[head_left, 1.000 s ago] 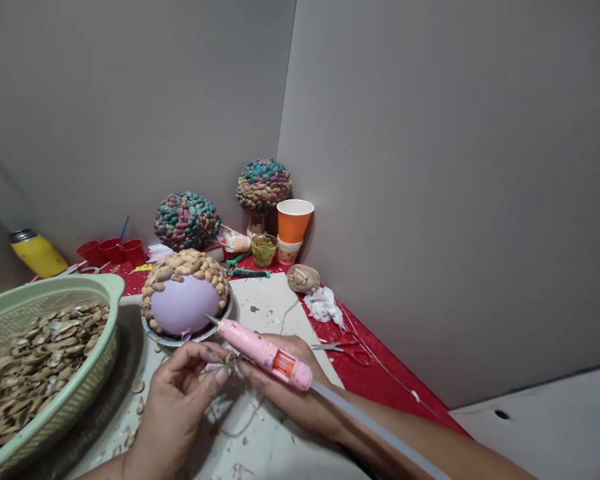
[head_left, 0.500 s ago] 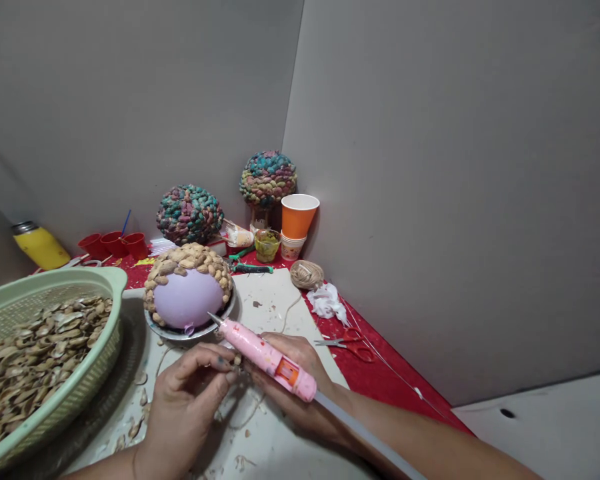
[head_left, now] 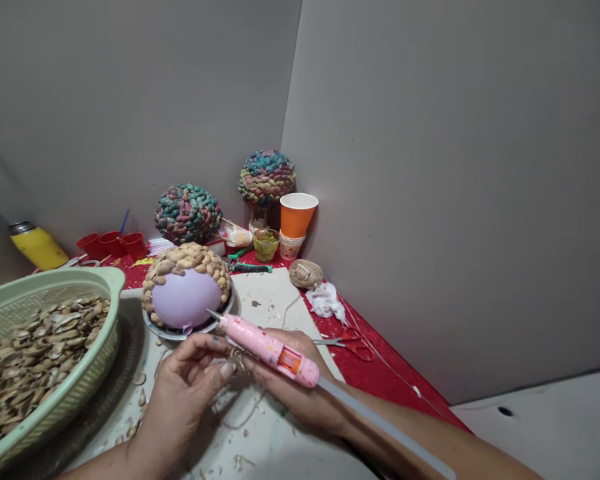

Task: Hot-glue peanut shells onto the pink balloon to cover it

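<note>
My right hand is wrapped round a pink hot glue gun, its metal tip pointing left toward a balloon. A long whitish glue stick sticks out of the gun's back end. Thumb and fingers of my left hand pinch beside the gun, at a small tan, stringy scrap too small to name. Just beyond, the lilac balloon rests in a metal bowl. Peanut shells cover its top and sides, while its front is bare around the knot.
A green basket of peanut shells stands at left. Behind are two painted shell balls, red cups, an orange paper cup, pliers and a twine ball. Red scissors lie at right; shell bits litter the white board.
My left fingers have shifted slightly and the scrap at their tips has turned. The glue gun has tilted a little flatter, and more of its glue stick shows.
</note>
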{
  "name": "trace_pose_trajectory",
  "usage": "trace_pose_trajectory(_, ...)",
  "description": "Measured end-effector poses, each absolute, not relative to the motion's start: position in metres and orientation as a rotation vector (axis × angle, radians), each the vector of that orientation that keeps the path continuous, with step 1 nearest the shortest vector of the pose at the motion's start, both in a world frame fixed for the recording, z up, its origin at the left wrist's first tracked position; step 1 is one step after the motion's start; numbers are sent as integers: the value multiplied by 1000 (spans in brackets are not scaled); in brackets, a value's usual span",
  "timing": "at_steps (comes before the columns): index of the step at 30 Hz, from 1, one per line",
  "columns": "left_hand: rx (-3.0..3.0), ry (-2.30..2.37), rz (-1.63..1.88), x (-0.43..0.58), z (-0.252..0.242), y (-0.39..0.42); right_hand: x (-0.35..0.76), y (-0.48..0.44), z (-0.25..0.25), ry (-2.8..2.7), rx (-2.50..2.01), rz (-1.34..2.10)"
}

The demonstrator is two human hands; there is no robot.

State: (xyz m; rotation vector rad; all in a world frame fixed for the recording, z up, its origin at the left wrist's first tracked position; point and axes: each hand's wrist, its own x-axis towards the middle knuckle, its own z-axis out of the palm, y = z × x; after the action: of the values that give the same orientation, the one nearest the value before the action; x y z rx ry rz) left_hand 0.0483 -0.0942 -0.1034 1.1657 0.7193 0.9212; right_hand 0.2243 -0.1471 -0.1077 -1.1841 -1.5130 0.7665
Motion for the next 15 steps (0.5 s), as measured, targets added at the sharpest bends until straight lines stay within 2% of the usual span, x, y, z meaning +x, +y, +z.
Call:
trace_pose_trajectory(6, 1165, 725, 884, 50, -103, -92, 226, -145, -103, -1585, -1153, 680)
trace_pose_trajectory(15, 1102, 702, 852, 45, -109, -89, 225, -146, -95, -1333, -1196, 843)
